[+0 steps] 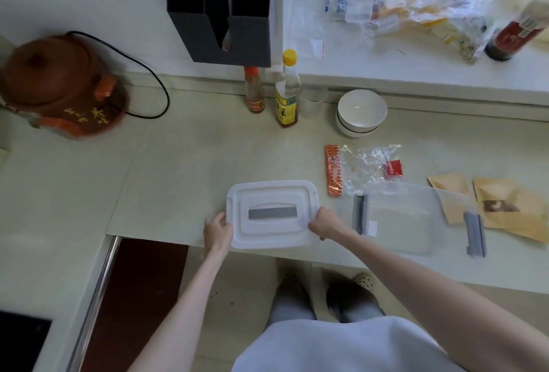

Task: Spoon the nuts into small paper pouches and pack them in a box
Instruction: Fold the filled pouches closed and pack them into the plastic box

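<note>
**On the counter edge: lid held at both short ends**

At near counter edge, white lid [271,214] with grey handle strip, gripped by left hand [217,233] and right hand [324,224], fingers curled around its short ends. Just right, clear box [401,223] with grey latches, open. Further right, brown paper pouches [505,208], partly behind box. Behind, torn plastic wrapper [368,164], stacked white bowls [361,113], two bottles [286,89].

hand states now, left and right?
Left hand: grips the left edge of the white lid.
Right hand: grips the lid's right edge.
</note>
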Available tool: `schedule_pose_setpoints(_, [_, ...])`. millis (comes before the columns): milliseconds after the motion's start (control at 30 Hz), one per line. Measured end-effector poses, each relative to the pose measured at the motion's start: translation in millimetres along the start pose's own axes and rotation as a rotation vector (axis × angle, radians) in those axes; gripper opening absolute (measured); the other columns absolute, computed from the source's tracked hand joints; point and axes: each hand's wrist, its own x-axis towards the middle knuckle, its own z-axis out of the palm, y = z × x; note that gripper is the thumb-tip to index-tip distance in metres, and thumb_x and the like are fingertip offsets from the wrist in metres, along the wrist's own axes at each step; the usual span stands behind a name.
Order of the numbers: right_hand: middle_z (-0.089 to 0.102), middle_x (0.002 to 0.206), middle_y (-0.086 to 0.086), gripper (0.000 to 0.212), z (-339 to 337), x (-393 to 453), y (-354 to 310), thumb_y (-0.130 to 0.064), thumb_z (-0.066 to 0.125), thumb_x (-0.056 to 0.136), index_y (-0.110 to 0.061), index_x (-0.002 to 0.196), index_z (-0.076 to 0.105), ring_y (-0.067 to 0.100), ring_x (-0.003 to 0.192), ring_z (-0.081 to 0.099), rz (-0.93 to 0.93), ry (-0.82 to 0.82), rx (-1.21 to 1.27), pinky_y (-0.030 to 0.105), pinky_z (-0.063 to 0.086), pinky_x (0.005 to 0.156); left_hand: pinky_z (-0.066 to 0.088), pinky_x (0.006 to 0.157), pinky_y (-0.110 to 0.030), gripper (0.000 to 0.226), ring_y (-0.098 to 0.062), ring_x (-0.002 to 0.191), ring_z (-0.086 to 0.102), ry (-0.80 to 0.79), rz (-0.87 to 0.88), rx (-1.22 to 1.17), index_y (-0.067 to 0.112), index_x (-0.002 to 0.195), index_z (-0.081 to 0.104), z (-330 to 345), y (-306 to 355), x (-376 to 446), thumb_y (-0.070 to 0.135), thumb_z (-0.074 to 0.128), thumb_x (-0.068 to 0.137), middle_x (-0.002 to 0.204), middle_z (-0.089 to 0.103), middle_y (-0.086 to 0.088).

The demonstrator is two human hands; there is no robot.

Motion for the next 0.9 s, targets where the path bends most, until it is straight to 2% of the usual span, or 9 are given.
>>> schedule_pose_setpoints(100, [0.060, 0.099, 0.017, 0.031, 8, 6, 7, -0.009, 0.045, 0.090, 0.005, 0.116, 0.051, 0.029, 0.085, 0.065, 0.029, -0.027, 0.016, 0.029, 0.051, 0.064, 0.045, 0.103, -0.050, 0.033, -0.031, 0.115, 0.057, -0.072, -0.015, 0.034, 0.009, 0.125, 0.063, 4, -4, 5, 0.014, 0.049, 0.095, 0.131, 0.056, -0.017])
schedule_pose_setpoints(233, [0.063, 0.107, 0.018, 0.033, 13, 6, 21, -0.010, 0.046, 0.089, 0.006, 0.117, 0.055, 0.031, 0.097, 0.063, 0.025, -0.020, 0.001, 0.032, 0.050, 0.077, 0.049, 0.095, -0.045, 0.026, -0.028, 0.103, 0.059, -0.122, -0.024, 0.060, 0.017, 0.104, 0.065, 8, -6, -2, 0.004, 0.045, 0.091, 0.124, 0.058, -0.016])
schedule_pose_setpoints(300, [0.060, 0.121, 0.017, 0.038, 10, -1, 23, -0.009, 0.048, 0.089, 0.003, 0.126, 0.052, 0.030, 0.111, 0.059, -0.039, 0.022, -0.022, 0.030, 0.046, 0.083, 0.042, 0.104, -0.049, 0.035, -0.034, 0.116, 0.053, -0.126, -0.012, 0.114, 0.012, 0.120, 0.061, 12, -2, -6, 0.003, 0.043, 0.091, 0.134, 0.051, -0.019])
schedule_pose_setpoints(367, [0.057, 0.130, 0.016, 0.044, 0, -12, 24, -0.003, 0.048, 0.087, -0.001, 0.131, 0.051, 0.028, 0.116, 0.056, -0.134, 0.046, 0.008, 0.031, 0.046, 0.090, 0.030, 0.114, -0.048, 0.050, -0.033, 0.135, 0.037, -0.101, 0.024, 0.169, 0.009, 0.143, 0.044, 18, 10, -12, 0.003, 0.043, 0.094, 0.146, 0.037, -0.015])
schedule_pose_setpoints(433, [0.063, 0.119, 0.016, 0.041, -17, -24, 26, 0.000, 0.046, 0.085, -0.006, 0.123, 0.058, 0.023, 0.099, 0.063, -0.218, 0.048, 0.123, 0.030, 0.051, 0.083, 0.029, 0.115, -0.044, 0.050, -0.030, 0.138, 0.032, -0.085, 0.104, 0.171, 0.010, 0.144, 0.041, 26, 27, -16, 0.003, 0.044, 0.095, 0.147, 0.035, -0.012])
schedule_pose_setpoints(533, [0.068, 0.097, 0.012, 0.035, -51, -46, 37, 0.000, 0.045, 0.083, -0.009, 0.112, 0.063, 0.018, 0.079, 0.066, -0.262, 0.085, 0.325, 0.035, 0.057, 0.079, 0.035, 0.110, -0.042, 0.042, -0.026, 0.130, 0.042, -0.096, 0.229, 0.165, 0.011, 0.135, 0.048, 48, 64, -24, 0.006, 0.045, 0.094, 0.139, 0.044, -0.010])
schedule_pose_setpoints(600, [0.068, 0.091, 0.010, 0.034, -74, -60, 51, 0.002, 0.045, 0.084, -0.007, 0.111, 0.064, 0.018, 0.075, 0.066, -0.257, 0.133, 0.420, 0.032, 0.056, 0.071, 0.039, 0.104, -0.041, 0.038, -0.025, 0.123, 0.046, -0.121, 0.295, 0.178, 0.013, 0.131, 0.052, 69, 95, -33, 0.008, 0.045, 0.094, 0.134, 0.048, -0.009])
schedule_pose_setpoints(767, [0.070, 0.091, 0.011, 0.030, -128, -91, 107, 0.004, 0.045, 0.089, -0.007, 0.109, 0.065, 0.017, 0.075, 0.065, -0.258, 0.209, 0.666, 0.025, 0.054, 0.071, 0.047, 0.096, -0.038, 0.020, -0.020, 0.111, 0.053, -0.190, 0.498, 0.149, 0.019, 0.114, 0.057, 147, 178, -67, 0.017, 0.046, 0.097, 0.120, 0.057, -0.003])
schedule_pose_setpoints(900, [0.069, 0.085, 0.012, 0.026, -170, -108, 177, 0.006, 0.048, 0.090, -0.003, 0.106, 0.066, 0.020, 0.073, 0.063, -0.210, 0.275, 0.964, 0.025, 0.051, 0.067, 0.043, 0.074, -0.017, 0.017, -0.014, 0.095, 0.057, -0.304, 0.613, 0.091, 0.015, 0.109, 0.060, 225, 229, -115, 0.013, 0.050, 0.095, 0.109, 0.061, -0.003])
